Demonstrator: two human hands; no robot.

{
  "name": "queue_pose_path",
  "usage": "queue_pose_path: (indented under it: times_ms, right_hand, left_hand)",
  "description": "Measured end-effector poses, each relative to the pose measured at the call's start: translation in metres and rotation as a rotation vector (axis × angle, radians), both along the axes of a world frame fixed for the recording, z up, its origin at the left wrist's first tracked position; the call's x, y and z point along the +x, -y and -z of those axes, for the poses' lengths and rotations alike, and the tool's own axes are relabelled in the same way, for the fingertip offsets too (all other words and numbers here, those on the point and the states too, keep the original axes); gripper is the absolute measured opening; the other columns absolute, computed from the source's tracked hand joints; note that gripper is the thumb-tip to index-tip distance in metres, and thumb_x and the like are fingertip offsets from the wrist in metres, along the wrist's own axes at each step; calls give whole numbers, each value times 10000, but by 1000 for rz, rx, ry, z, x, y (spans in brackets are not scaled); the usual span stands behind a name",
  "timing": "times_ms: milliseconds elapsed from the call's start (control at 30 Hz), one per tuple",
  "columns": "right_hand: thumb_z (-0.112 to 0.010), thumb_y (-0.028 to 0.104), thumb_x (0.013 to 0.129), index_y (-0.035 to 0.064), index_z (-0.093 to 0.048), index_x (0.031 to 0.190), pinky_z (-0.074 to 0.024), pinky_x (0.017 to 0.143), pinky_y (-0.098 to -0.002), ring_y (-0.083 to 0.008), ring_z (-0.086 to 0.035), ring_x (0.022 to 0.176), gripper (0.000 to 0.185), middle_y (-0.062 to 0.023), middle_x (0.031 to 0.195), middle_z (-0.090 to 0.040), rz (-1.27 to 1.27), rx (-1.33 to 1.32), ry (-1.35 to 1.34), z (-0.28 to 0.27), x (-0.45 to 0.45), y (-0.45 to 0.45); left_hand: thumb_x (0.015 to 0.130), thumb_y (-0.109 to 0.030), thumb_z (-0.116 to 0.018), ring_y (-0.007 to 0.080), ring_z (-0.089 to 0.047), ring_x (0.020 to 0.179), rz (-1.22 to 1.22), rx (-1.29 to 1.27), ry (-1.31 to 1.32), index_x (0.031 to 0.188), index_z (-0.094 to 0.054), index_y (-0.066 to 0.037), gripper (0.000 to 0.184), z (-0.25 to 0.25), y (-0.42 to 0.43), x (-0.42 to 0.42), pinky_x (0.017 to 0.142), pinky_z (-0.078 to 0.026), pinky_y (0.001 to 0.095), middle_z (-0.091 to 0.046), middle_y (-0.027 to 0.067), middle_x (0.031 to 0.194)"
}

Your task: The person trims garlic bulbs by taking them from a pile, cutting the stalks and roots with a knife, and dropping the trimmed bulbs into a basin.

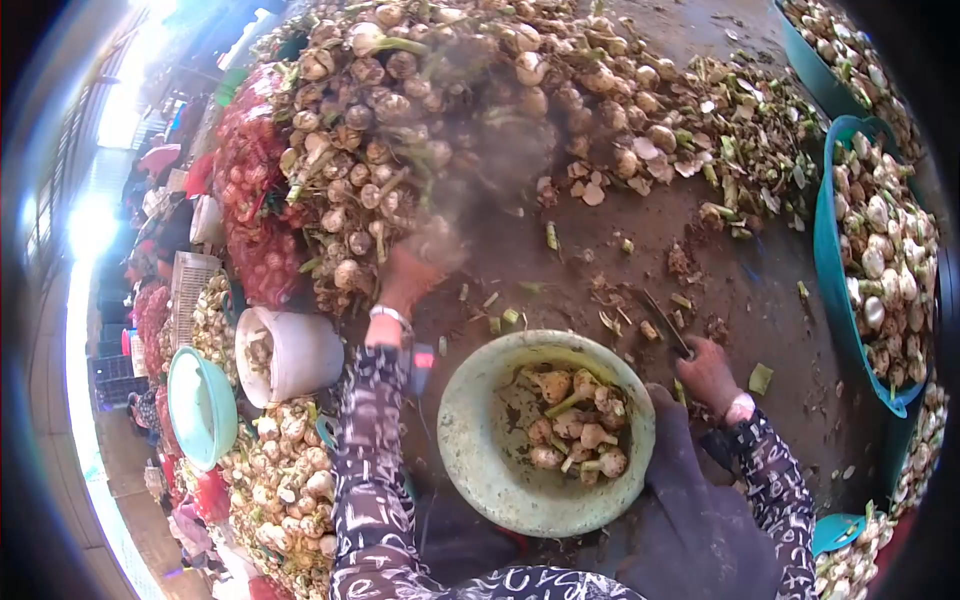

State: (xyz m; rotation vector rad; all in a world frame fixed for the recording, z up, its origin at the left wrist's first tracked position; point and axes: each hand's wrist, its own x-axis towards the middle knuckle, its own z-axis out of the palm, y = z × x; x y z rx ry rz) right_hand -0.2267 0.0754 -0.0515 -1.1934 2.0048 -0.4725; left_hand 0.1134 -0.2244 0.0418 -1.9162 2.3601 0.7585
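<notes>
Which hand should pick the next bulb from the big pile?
Probably the left hand: it is beside the pile, while the right hand is farther off and holds a knife.

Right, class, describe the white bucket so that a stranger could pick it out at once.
Start at the big heap of bulbs along the top, then find the red mesh sack against its left side. The white bucket is just below that sack. Its deep, pale walls set it apart from the shallower turquoise basin beside it.

The person wears dark sleeves (369,460) with white lettering, a pale left-wrist bracelet (390,316) and dark greyish legwear (705,520).
</notes>
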Motion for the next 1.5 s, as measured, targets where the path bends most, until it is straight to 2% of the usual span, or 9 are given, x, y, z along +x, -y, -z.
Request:
queue_pose_path:
  times_ms: [200, 700, 800, 867, 1033, 1100, 1167, 1333, 1500]
  right_hand:
    - [-590, 274, 781, 52, -628, 987, -496, 725, -446, -388, -620, 818, 305, -208, 863, -645, -117, -188, 129, -87, 35, 44]
    - [-688, 286, 694, 59, -533, 835, -486, 615, -427, -329, -622, 700, 309, -132, 703, -613, -348, -525, -101, -82, 55, 17]
    - [-674, 260, 700, 45, -576, 894, -497, 627, -420, -344, -626, 755, 306, -166, 782, -631, -376, -526, -73, -67, 45, 17]
    - [-647, 220, 717, 37, -614, 985, -512, 677, -417, -364, -627, 827, 326, -198, 896, -640, -191, 242, -87, -20, 5, 40]
    - [-608, 229, 756, 67, -641, 976, -496, 778, -430, -381, -611, 904, 276, -214, 923, -641, 202, -44, -231, -50, -38, 0]
    - [-605, 228, 750, 72, -643, 969, -492, 777, -432, -383, -607, 904, 272, -213, 922, -639, 212, -2, -110, -51, -23, 2]
    - [-603, 227, 744, 77, -646, 961, -488, 775, -435, -385, -604, 903, 267, -211, 921, -637, 198, 51, 25, -41, -11, -7]
    - [-616, 289, 773, 69, -641, 939, -488, 751, -440, -393, -607, 861, 277, -233, 860, -631, 167, -174, 132, -37, 15, 4]
    - [-598, 301, 793, 67, -632, 941, -486, 746, -459, -395, -607, 875, 278, -226, 885, -635, 354, -456, 388, -124, 31, 27]
  left_hand:
    - [714, -351, -786, 101, -582, 836, 21, 478, -1035, 1083, -560, -64, 519, 12, -118, -63, 683, -522, 252, -618, 21, 887]
    - [791, -177, -709, 170, -598, 923, -91, 408, -1016, 1084, -536, -51, 363, 35, -228, -89, 770, -505, 321, -603, 67, 1062]
    - [759, -157, -725, 143, -593, 866, 332, -167, -709, 1035, -565, -55, 335, 30, -235, -95, 762, -490, 311, -615, 62, 986]
    - [711, -169, -734, 121, -583, 788, 283, 160, -1063, 991, -578, -56, 340, -40, -243, -118, 723, -474, 281, -609, 48, 882]
    - [655, -182, -804, 106, -576, 792, -127, 595, -1204, 934, -555, -52, 396, -42, -240, -120, 626, -473, 247, -601, 45, 902]
    - [689, -199, -805, 112, -573, 820, -127, 532, -1351, 1003, -542, -53, 435, -17, -230, -120, 650, -499, 257, -578, 50, 942]
    - [738, -171, -769, 115, -572, 820, 376, -305, -668, 1067, -508, -63, 433, -4, -205, -117, 687, -519, 240, -551, 43, 936]
    - [869, -180, -605, 129, -560, 823, -530, 327, -1370, 990, -548, -59, 180, -1, -215, -120, 717, -500, 266, -543, 16, 873]
    - [919, -285, -499, 128, -559, 780, -749, 404, -1519, 984, -552, -52, 247, 26, -233, -138, 706, -490, 261, -550, 20, 827]
